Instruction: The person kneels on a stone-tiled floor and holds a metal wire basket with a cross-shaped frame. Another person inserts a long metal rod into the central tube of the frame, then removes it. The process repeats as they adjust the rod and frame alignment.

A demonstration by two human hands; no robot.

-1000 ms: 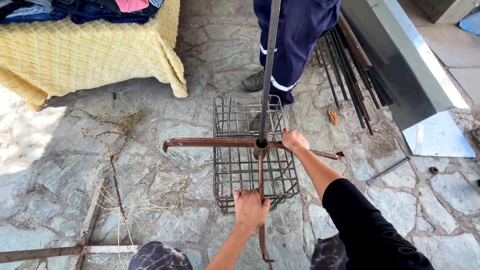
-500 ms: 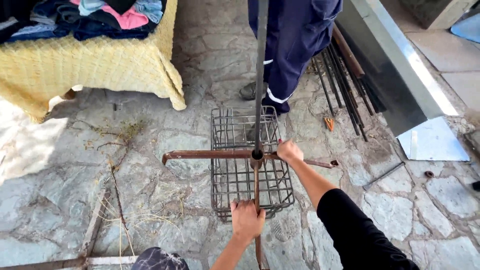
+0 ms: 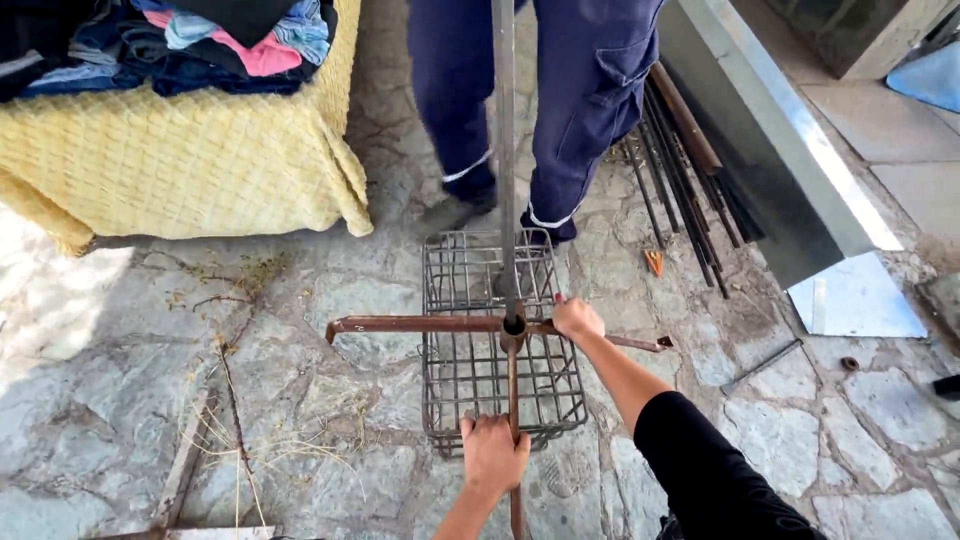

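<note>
A rusty metal cross stand (image 3: 420, 324) rests on top of a wire mesh basket (image 3: 465, 380) on the stone floor. An upright grey pole (image 3: 504, 150) rises from the cross's centre. My left hand (image 3: 493, 452) is closed around the near leg of the cross. My right hand (image 3: 577, 319) grips the right leg, close to the centre joint. A person in dark blue work trousers (image 3: 590, 90) stands just behind the basket, next to the pole.
A table under a yellow cloth (image 3: 190, 170) piled with clothes stands at the back left. Dark metal rods (image 3: 690, 190) lean by a grey metal sheet (image 3: 770, 160) on the right. Wooden slats (image 3: 180, 475) and dry twigs lie at the left.
The view has tilted up and drawn closer to the stand. Both hands keep their grip on the cross legs. The standing person's feet have shifted slightly.
</note>
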